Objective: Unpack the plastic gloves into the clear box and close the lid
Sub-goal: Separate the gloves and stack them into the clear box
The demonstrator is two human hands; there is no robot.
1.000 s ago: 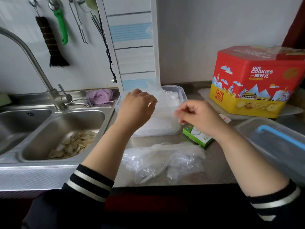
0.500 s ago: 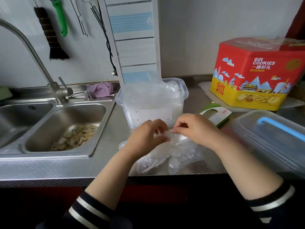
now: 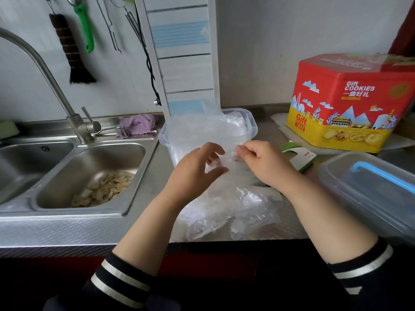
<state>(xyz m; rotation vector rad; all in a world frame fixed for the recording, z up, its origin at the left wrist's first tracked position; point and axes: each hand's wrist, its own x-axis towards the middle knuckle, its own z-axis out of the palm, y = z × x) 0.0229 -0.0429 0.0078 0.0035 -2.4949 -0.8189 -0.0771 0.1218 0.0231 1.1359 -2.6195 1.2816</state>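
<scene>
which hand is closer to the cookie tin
Right. The right hand is in front of the clear box, on the side of the cookie tin; the left hand is farther away.
</scene>
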